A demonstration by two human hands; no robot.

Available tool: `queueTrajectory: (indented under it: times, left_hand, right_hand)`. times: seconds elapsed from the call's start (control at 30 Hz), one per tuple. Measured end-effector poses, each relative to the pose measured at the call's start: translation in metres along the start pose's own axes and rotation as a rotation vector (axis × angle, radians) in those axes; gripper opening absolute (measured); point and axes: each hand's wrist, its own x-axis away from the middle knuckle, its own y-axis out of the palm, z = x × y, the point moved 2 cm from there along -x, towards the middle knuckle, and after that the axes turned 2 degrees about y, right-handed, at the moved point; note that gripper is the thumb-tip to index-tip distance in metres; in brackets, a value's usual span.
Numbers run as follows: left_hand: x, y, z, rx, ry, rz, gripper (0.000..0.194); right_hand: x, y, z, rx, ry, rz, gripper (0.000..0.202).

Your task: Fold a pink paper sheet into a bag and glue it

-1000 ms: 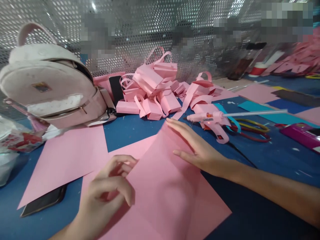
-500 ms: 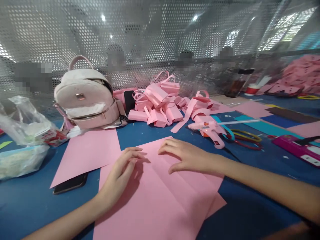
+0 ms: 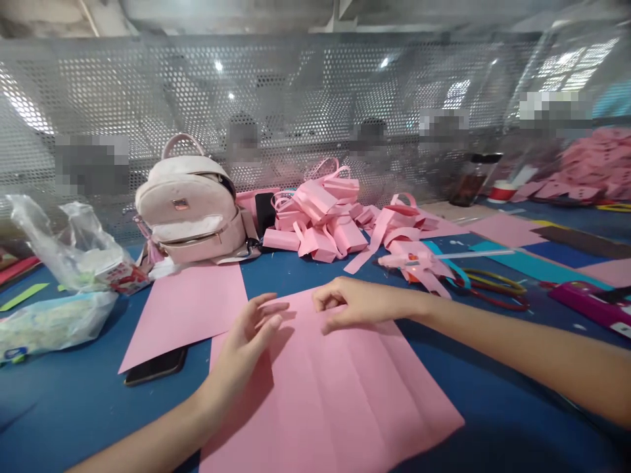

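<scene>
Bright lights (image 3: 219,66) behind; soft shadows on pink paper (image 3: 345,401)

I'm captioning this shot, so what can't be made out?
Head view: dark slab, partly hidden under the left pink sheet.
Head view: near end of the creased pink sheet, cut off by bottom edge.
Head view: some fingertips of the right hand, hidden by its own curl.
Head view: purple device, cut off by right edge.

On the blue surface (image 3: 59,407) a pale backpack (image 3: 192,213) stands upright before a perforated screen (image 3: 305,98), a clear plastic bag (image 3: 81,240) and red-printed carton (image 3: 125,274) to its left, a dark phone (image 3: 158,366) nearer, and, far right, a dark-lidded bottle (image 3: 470,186) near a red-and-white cup (image 3: 501,191) and a magenta power strip (image 3: 582,302).
</scene>
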Motion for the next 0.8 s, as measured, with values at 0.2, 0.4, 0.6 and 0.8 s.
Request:
queueTrajectory:
  times: [0.2,0.4,0.6,0.8]
  left_hand:
    - [0.001,0.005,-0.007,0.034,-0.227,-0.036,0.061]
    - [-0.004,0.002,-0.012,-0.049,-0.235,-0.091,0.064]
    - [-0.008,0.005,-0.007,-0.15,-0.222,-0.129,0.068]
    - [-0.012,0.004,-0.005,-0.2,-0.25,-0.133,0.071]
  right_hand:
    - [0.011,0.005,0.004,-0.083,0.026,0.183,0.028]
    - [0.017,0.013,0.015,-0.264,0.088,0.264,0.025]
    - [0.014,0.018,0.026,-0.456,0.19,0.259,0.024]
    - [0.012,0.019,0.029,-0.473,0.232,0.231,0.024]
